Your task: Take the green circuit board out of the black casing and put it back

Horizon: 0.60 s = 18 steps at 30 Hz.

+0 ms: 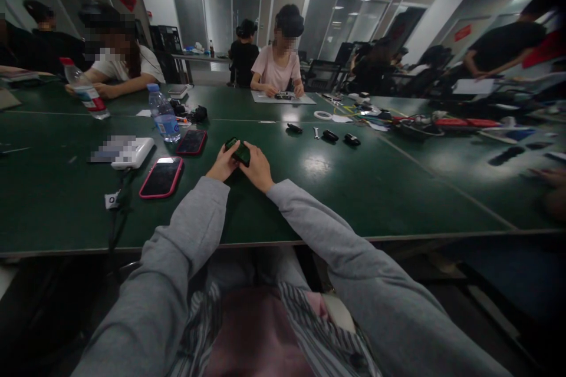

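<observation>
Just above the green table, a small dark, greenish block-like object sits between my two hands; I cannot make out its kind. My left hand grips its left side, thumb across the top. On the right side, my right hand has its fingers closed around it. Parts of the object are hidden by my fingers. Left of my hands lie a phone with a pink-red edge and a second dark phone. Ahead and to the right are a small spanner and a black oblong piece.
A blue-capped water bottle and a red-capped bottle stand at the left. Near them is a white box with a cable. A person in pink sits opposite. Wires and a white ring lie back right.
</observation>
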### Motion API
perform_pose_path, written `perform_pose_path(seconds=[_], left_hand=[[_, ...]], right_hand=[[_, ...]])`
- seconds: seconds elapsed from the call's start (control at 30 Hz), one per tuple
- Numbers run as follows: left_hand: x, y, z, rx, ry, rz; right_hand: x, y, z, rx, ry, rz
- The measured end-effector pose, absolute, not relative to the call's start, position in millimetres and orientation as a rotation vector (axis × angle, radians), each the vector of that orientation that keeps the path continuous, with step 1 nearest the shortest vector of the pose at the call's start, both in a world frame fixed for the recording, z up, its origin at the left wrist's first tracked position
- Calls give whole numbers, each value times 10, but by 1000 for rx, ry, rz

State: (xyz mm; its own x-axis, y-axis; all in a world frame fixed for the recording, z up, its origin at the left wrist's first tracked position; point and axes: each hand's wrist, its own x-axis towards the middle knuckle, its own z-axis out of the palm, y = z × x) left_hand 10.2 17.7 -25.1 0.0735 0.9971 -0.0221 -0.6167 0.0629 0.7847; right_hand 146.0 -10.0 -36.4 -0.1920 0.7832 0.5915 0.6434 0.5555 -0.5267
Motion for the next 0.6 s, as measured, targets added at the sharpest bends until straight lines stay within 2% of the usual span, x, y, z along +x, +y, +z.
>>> perform_pose_path(seconds=[0.3,0.6], left_hand=[[169,110,-218,687,737,1351],[133,43,-102,730,704,1321]], right_hand=[[1619,-170,-406,-1092,-1849,254],[1621,-191,-420,-1088,-1624,775]])
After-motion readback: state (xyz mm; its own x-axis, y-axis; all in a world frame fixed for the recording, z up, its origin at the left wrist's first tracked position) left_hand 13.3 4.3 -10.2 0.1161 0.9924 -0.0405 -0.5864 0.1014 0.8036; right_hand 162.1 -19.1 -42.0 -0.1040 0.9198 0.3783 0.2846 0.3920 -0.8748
